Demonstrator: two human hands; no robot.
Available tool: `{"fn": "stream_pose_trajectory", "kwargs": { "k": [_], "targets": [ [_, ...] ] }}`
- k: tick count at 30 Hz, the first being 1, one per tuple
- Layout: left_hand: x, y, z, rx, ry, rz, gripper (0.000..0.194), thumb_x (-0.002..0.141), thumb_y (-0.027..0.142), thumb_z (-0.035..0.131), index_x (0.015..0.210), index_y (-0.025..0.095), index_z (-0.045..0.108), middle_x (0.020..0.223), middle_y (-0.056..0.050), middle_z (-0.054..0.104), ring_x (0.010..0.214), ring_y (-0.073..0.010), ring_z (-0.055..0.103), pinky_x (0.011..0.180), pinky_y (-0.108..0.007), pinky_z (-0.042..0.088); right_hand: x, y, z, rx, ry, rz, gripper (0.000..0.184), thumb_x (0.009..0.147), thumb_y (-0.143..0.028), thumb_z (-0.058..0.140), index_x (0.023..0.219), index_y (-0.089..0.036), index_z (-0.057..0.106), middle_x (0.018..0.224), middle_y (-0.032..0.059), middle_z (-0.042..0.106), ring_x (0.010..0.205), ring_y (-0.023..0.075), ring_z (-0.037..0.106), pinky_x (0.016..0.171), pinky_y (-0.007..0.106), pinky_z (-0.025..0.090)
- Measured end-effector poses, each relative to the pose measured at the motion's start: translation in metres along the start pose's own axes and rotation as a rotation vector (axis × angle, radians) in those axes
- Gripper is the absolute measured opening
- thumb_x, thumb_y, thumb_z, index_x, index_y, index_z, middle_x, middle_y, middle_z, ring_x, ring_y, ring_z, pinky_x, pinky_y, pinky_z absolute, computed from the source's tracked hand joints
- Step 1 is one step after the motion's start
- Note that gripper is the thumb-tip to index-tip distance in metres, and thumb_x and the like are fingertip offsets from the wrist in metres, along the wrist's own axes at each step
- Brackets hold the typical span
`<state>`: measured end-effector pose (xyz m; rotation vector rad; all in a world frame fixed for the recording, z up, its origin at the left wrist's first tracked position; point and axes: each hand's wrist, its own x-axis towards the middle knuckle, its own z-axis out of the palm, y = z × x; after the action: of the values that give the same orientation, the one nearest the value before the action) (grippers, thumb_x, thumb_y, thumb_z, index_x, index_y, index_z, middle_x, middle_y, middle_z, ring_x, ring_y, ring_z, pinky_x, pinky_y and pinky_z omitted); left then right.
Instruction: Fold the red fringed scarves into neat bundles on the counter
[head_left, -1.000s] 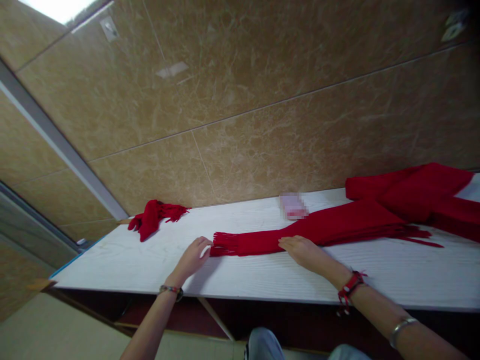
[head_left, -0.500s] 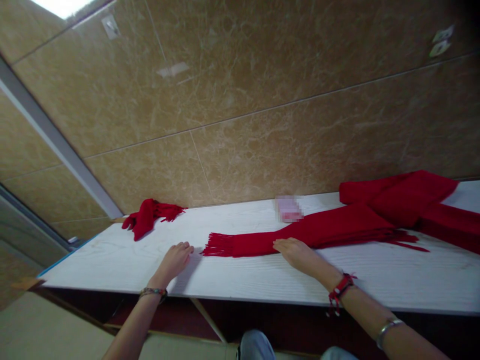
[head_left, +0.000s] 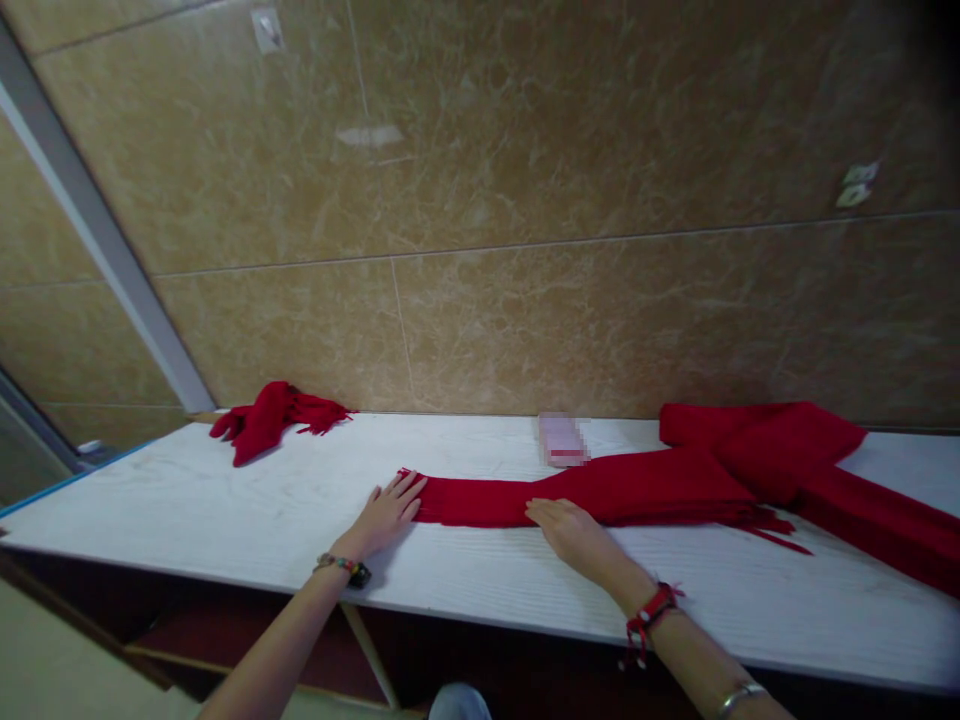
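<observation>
A long red scarf (head_left: 480,502) lies along a white wood-grain cabinet top (head_left: 300,520), its narrow folded end to the left. My left hand (head_left: 390,512) rests flat on the fringed end, fingers spread, hiding most of the fringe. Further right, my right hand (head_left: 566,530) lies on the scarf's near edge with its fingers stretched over the cloth. To the right the scarf widens and meets more red fabric (head_left: 780,450), where loose fringe strands show. Where one piece ends and another begins, I cannot tell.
A crumpled red fringed cloth (head_left: 270,415) lies at the back left. Behind the scarf stands a small blurred pinkish box (head_left: 562,440) near the tiled wall (head_left: 525,320). Below the cabinet's front edge are dark open shelves (head_left: 262,630). My knee (head_left: 457,700) is close below.
My left hand has moved right from the bare cabinet top onto the scarf's fringe. My right hand stays on the scarf. The camera view has shifted and turned slightly.
</observation>
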<state>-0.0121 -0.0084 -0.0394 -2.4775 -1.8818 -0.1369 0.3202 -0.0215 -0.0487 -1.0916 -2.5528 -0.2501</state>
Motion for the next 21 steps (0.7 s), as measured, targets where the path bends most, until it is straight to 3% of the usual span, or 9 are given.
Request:
{"fn": "stream_pose_trajectory", "kwargs": {
  "k": [3,5,7,9,13,16,21],
  "targets": [
    [-0.013,-0.009,-0.002,0.030,-0.009,-0.244,0.045,0.090,0.036,0.023,0.133,0.025,0.028,0.139,-0.013,0.028,0.126,-0.0330,0.026,0.090,-0.060,0.026,0.000,0.000,0.001,0.007,-0.013,-0.009,0.043,0.076,0.001,0.037,0.110,-0.013,0.058,0.114,0.0116,0.058,0.106,0.0197,0.052,0.090,0.037,0.041],
    [-0.014,0.001,-0.006,0.044,0.044,-0.309,0.045,0.089,0.037,0.024,0.131,0.023,0.032,0.139,-0.017,0.028,0.125,-0.0366,0.025,0.089,-0.061,0.027,0.000,0.000,0.001,0.013,-0.018,-0.018,0.042,0.077,0.000,0.037,0.112,-0.014,0.056,0.116,0.0111,0.056,0.108,0.0197,0.051,0.091,0.038,0.040],
    [-0.005,0.022,-0.008,0.022,0.132,-0.222,0.045,0.089,0.038,0.025,0.130,0.022,0.035,0.140,-0.016,0.026,0.126,-0.0360,0.022,0.091,-0.059,0.027,0.001,0.000,0.001,0.016,-0.018,-0.021,0.042,0.078,-0.002,0.038,0.114,-0.016,0.055,0.118,0.0105,0.055,0.110,0.0194,0.049,0.092,0.039,0.039],
    [0.011,0.050,-0.010,-0.036,0.174,-0.047,0.044,0.089,0.039,0.026,0.130,0.024,0.034,0.141,-0.013,0.024,0.128,-0.0326,0.019,0.095,-0.055,0.026,0.001,0.001,0.000,0.016,-0.025,-0.023,0.043,0.079,-0.003,0.039,0.116,-0.017,0.054,0.119,0.0099,0.054,0.111,0.0190,0.048,0.092,0.038,0.039],
    [0.045,0.093,-0.007,-0.139,0.108,0.221,0.042,0.089,0.036,0.027,0.130,0.028,0.033,0.143,-0.006,0.022,0.130,-0.0272,0.016,0.098,-0.051,0.023,0.001,0.003,0.001,0.014,-0.040,-0.042,0.042,0.080,-0.005,0.039,0.119,-0.017,0.051,0.121,0.0096,0.053,0.114,0.0177,0.045,0.095,0.036,0.037],
    [0.055,0.103,0.002,-0.149,0.067,0.252,0.041,0.088,0.034,0.030,0.129,0.026,0.036,0.138,-0.008,0.032,0.126,-0.0258,0.027,0.097,-0.050,0.026,-0.001,0.004,0.005,0.030,-0.035,-0.055,0.039,0.082,-0.009,0.040,0.120,-0.015,0.051,0.122,0.0104,0.052,0.115,0.0175,0.044,0.097,0.034,0.036],
    [0.053,0.100,0.015,-0.149,0.145,0.161,0.039,0.087,0.034,0.034,0.123,0.026,0.044,0.134,-0.008,0.040,0.122,-0.0282,0.034,0.095,-0.053,0.026,0.001,0.001,-0.001,0.082,-0.078,-0.018,0.037,0.087,-0.025,0.042,0.121,-0.014,0.049,0.126,0.0109,0.048,0.119,0.0194,0.039,0.100,0.036,0.032]
  ]
}}
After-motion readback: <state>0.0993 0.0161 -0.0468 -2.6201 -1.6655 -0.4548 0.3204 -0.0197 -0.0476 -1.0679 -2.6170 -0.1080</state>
